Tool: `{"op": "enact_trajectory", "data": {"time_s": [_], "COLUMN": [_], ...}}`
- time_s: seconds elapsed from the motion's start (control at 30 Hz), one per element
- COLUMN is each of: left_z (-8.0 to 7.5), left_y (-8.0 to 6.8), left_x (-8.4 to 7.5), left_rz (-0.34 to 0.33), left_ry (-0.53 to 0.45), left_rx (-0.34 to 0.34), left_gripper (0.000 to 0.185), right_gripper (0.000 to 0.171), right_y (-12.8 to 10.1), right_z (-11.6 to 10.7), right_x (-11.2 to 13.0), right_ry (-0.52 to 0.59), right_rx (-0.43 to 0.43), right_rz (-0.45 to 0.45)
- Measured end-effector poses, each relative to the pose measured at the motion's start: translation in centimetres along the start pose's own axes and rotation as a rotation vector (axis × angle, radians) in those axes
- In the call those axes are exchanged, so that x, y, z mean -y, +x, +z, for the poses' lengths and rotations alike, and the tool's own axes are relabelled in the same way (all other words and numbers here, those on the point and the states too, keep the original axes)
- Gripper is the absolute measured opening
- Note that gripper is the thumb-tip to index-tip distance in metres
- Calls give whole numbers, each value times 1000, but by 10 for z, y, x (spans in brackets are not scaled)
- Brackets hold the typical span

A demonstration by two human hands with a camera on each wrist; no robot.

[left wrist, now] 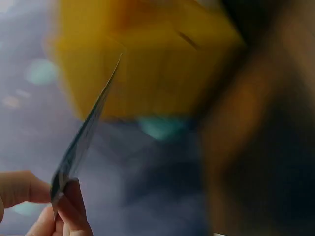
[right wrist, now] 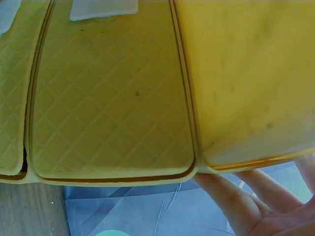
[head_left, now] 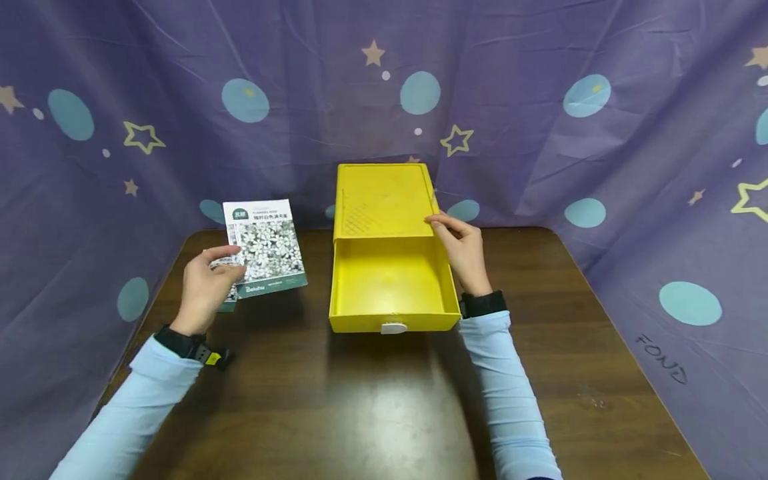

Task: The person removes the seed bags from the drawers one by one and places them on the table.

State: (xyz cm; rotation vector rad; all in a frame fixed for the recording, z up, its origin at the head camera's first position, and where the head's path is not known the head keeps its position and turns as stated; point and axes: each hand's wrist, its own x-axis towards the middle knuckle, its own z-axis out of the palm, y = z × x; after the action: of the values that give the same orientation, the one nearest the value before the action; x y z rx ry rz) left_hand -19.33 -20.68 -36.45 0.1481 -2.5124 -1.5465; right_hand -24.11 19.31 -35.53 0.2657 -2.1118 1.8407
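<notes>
My left hand (head_left: 204, 287) pinches a seed packet (head_left: 271, 250) between thumb and fingers, left of the yellow drawer box (head_left: 387, 197). The packet has a white top, a picture of small white flowers and a green bottom band. In the left wrist view the packet (left wrist: 83, 135) appears nearly edge-on. Part of a second packet (head_left: 228, 307) shows behind it. The box has a drawer (head_left: 360, 324) pulled out towards me, with a white handle (head_left: 393, 328); nothing shows inside. My right hand (head_left: 465, 253) touches the box's upper right edge with extended fingers (right wrist: 231, 196).
The box stands near the back of a brown wooden table (head_left: 384, 413). A purple curtain (head_left: 510, 133) with stars and teal spots hangs behind and at both sides. Other patterned drawer fronts (right wrist: 113, 98) with white handles show in the right wrist view.
</notes>
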Motion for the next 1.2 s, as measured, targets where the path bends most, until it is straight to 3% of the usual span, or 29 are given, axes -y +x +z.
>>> {"op": "enact_trajectory", "data": {"time_s": [0.23,0.4,0.53,0.7,0.87,0.97,1.07,1.2], "left_z": [13,19,26,36,44,47,48,52], "left_y": [38,53,60,60,58,57,57,58], "left_x": [75,102,110,112,111,110,108,106], "left_rz": [-99,-16,62,78,113,139,140,112], "left_ry": [171,361,492,617,695,736,780,826], "left_rx": [113,158,142,153,127,113,110,109], "left_gripper": [38,34,35,41,24,38,39,24], "right_gripper": [23,23,23,23,23,23,23,23], "right_y": [0,0,0,0,0,-1,-1,-1], "right_z": [-1,-1,-1,1,1,1,0,0], "right_x": [0,-1,-1,-1,0,0,0,0], "right_ry": [0,12,16,21,19,19,19,16], "right_rx": [7,4,-2,-1,3,0,0,-1], "right_rz": [-3,-7,-7,-4,-4,3,7,3]}}
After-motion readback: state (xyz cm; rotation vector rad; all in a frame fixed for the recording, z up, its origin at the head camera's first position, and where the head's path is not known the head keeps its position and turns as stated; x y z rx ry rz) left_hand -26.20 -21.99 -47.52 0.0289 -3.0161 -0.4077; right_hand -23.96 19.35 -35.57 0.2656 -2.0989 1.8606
